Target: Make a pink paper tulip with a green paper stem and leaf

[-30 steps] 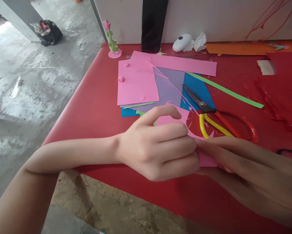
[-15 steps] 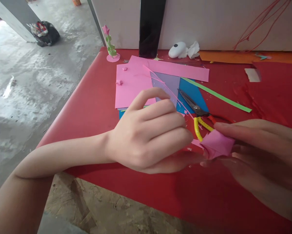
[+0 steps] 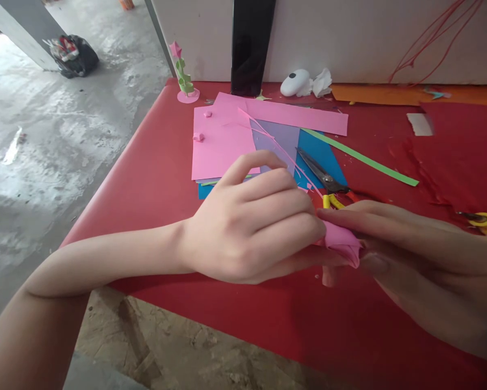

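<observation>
Both hands met over the near edge of the red table [image 3: 154, 179]. The left hand [image 3: 251, 227] curled its fingers around one side of a small pink paper piece [image 3: 341, 244], forefinger lifted clear, while the right hand [image 3: 414, 260] pinched the other side between thumb and fingers. The paper sat just above the tabletop, partly rolled. To my eye, the fold wanted slow, even pressure from both sides, edges lined up before creasing. The scissors [image 3: 328, 184] lay just behind, beside the stack of coloured sheets [image 3: 222, 141].
</observation>
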A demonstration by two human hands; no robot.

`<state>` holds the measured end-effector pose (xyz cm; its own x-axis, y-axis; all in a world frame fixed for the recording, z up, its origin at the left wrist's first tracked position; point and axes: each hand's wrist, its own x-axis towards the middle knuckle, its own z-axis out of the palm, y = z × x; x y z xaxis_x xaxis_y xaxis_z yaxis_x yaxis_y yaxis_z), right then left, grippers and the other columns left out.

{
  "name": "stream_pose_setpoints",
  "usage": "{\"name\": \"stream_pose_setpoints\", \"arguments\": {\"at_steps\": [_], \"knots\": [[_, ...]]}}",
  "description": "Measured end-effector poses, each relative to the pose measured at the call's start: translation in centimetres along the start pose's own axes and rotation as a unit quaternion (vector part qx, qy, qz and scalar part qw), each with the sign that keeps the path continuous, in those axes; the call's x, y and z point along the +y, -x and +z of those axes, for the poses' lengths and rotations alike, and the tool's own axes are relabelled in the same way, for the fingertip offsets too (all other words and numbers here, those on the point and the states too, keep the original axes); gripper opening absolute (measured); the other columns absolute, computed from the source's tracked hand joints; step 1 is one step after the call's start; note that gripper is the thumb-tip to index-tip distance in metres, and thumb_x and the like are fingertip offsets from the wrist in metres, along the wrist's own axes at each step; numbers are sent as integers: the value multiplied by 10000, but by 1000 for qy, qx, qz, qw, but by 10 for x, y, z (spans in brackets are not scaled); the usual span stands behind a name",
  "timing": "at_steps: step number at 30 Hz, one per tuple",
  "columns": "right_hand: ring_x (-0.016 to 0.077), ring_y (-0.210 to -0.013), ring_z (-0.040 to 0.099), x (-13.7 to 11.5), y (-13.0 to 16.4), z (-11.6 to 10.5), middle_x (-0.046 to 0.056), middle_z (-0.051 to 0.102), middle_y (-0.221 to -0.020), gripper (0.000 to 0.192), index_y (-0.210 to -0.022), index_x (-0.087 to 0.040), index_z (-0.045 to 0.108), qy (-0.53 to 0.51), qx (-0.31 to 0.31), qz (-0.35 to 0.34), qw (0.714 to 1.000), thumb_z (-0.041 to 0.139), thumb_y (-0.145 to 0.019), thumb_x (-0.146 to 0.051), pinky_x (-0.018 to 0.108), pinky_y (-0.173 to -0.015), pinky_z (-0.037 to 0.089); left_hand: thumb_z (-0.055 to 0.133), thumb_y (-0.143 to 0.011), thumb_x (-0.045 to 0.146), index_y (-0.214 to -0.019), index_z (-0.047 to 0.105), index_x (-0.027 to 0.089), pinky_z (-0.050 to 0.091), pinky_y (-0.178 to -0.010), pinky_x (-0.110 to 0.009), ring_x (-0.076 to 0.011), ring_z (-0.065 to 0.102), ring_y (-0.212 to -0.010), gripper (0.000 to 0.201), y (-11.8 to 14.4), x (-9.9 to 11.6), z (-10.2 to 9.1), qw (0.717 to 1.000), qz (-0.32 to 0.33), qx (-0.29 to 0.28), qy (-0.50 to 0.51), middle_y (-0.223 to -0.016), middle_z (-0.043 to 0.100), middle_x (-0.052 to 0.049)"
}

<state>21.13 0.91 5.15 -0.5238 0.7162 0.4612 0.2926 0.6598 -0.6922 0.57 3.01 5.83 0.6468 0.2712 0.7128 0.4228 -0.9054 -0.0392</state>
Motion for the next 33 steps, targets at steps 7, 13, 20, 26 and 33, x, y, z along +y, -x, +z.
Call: {"name": "stream_pose_setpoints", "arguments": {"at_steps": [7, 13, 20, 26, 33], "knots": [[45, -713, 633, 0, 2, 0, -82, 663, -885, 390, -1253, -444, 518, 29, -5, 12, 999, 496, -915, -252, 91, -568, 542, 520, -901, 362, -734, 512, 210, 479, -749, -306, -111, 535, -619, 226, -2, 0, 0, 1000, -1, 1, -8, -636, 580, 43], [45, -855, 617, 4, 3, -5, -48, 619, -980, 422, -1323, -415, 452, 126, -1, -49, 991, 452, -937, -244, 106, -711, 524, 505, -909, 355, -759, 520, 197, 488, -791, -319, -123, 552, -666, 218, -1, 2, 0, 1000, -15, -15, -11, -681, 611, 26], [66, -963, 596, 6, 7, -15, -47, 629, -1064, 427, -1376, -350, 398, 263, -46, -81, 960, 392, -961, -246, 141, -752, 491, 455, -929, 234, -764, 542, 200, 502, -826, -330, -131, 565, -686, 190, -1, 5, -2, 997, -15, -55, -46, -695, 637, 23], [74, -696, 627, 1, -1, -14, -64, 683, -893, 263, -1141, -338, 566, 296, -32, -107, 949, 372, -966, -306, 198, -532, 473, 494, -899, 154, -731, 540, 172, 518, -805, -312, -121, 545, -650, 176, -1, 7, -3, 997, -12, -63, -53, -638, 603, 16], [68, -392, 530, -11, -13, -10, -87, 562, -468, 327, -637, -305, 535, 243, 10, 12, 970, 430, -942, -359, 227, -311, 374, 509, -874, 115, -732, 540, 162, 531, -766, -309, -130, 524, -629, 154, -2, 9, -2, 997, -9, -51, -50, -615, 575, 9]]}}
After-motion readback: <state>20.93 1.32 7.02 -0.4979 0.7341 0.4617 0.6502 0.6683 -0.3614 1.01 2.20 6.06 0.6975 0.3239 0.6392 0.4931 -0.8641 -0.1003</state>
